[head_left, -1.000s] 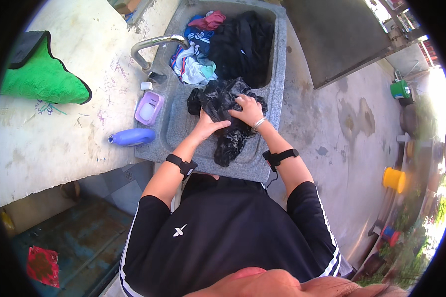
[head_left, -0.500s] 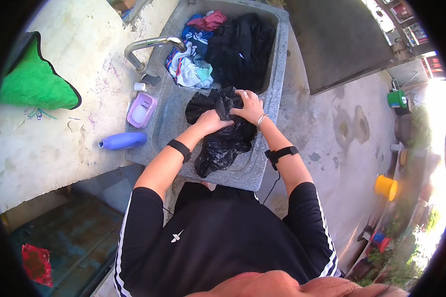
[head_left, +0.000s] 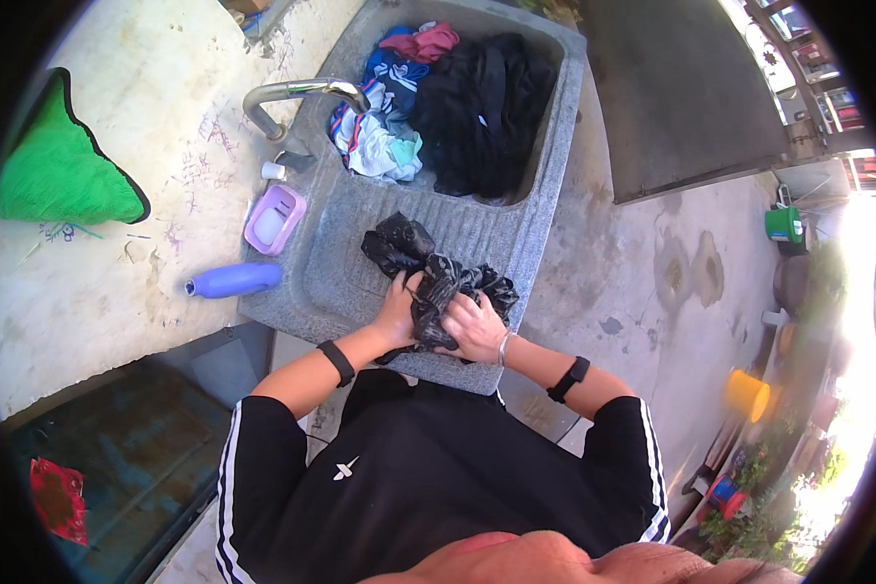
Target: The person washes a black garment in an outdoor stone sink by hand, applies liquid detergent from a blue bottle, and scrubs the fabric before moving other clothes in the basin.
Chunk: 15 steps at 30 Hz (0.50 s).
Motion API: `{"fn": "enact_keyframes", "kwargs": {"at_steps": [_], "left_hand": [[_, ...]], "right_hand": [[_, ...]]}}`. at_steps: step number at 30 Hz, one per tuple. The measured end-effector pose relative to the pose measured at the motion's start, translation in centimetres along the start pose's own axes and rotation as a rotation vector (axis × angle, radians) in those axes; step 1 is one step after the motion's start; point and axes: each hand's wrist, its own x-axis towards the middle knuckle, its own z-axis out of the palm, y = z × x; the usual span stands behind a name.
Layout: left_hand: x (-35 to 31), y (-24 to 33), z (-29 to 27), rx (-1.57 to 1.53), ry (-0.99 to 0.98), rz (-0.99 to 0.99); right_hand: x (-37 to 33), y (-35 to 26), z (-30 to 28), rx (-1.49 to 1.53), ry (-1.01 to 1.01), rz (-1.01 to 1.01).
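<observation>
A bunched, wet-looking black cloth (head_left: 436,292) lies on the ribbed washboard (head_left: 336,243) of a grey stone sink. What kind of garment it is I cannot tell. My left hand (head_left: 395,311) grips its left side near the front edge of the washboard. On the other side, my right hand (head_left: 473,327) is closed over the cloth, fingers curled into its folds. Part of the cloth reaches away from my hands toward the basin. Beyond it, the basin holds black clothes (head_left: 482,107), white and blue clothes (head_left: 372,141) and a dark pink cloth (head_left: 426,42).
A curved metal faucet (head_left: 302,90) rises at the sink's left rim. Beside it are a small white cup (head_left: 273,170), a purple soap dish (head_left: 274,220) and a lying blue-purple bottle (head_left: 234,280). A green cloth (head_left: 73,165) lies on the white counter (head_left: 175,117).
Both hands have drawn toward my body, bringing the black cloth with them to the washboard's front edge. It is now bunched tighter, and the ribs behind it show.
</observation>
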Motion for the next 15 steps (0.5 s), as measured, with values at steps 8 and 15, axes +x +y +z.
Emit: {"fn": "enact_keyframes", "kwargs": {"at_steps": [8, 15], "left_hand": [[7.2, -1.6, -3.2, -0.301, 0.077, -0.378], [-2.7, 0.3, 3.1, -0.16, 0.073, -0.322]], "right_hand": [[9.7, 9.6, -2.9, 0.245, 0.134, 0.46], [1.2, 3.8, 0.1, 0.154, 0.026, 0.004]]}}
